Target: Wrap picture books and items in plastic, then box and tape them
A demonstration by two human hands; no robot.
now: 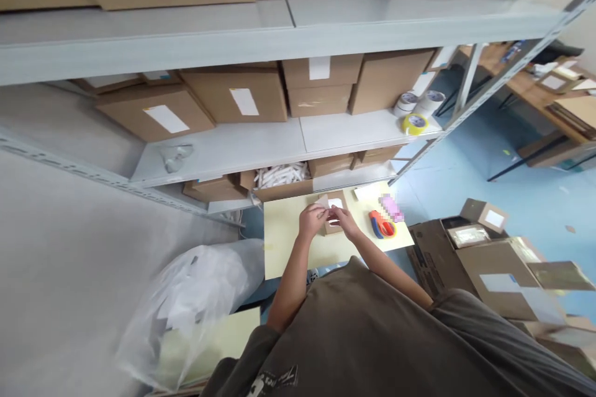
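Observation:
Both my hands meet over a small brown cardboard box [333, 229] on a pale yellow tabletop [284, 229]. A white label or paper patch [335, 203] shows on its upper side. My left hand [313, 220] is closed in a pinch at the box's left part, and a thin pale flap or slip [322, 200] sticks up beside its fingers. My right hand [343, 221] is closed too, its fingertips close to those of the left. What lies between the fingertips is too small to make out. An orange and blue tape dispenser [382, 225] lies to the right.
A pink pixelated item [392, 207] and a white sheet [367, 191] lie on the tabletop. Ahead stands a metal shelf [251, 142] with cartons, tape rolls [414, 124] and a box of white pieces [282, 175]. Left is a plastic bag [200, 285]; right, stacked cartons [493, 267].

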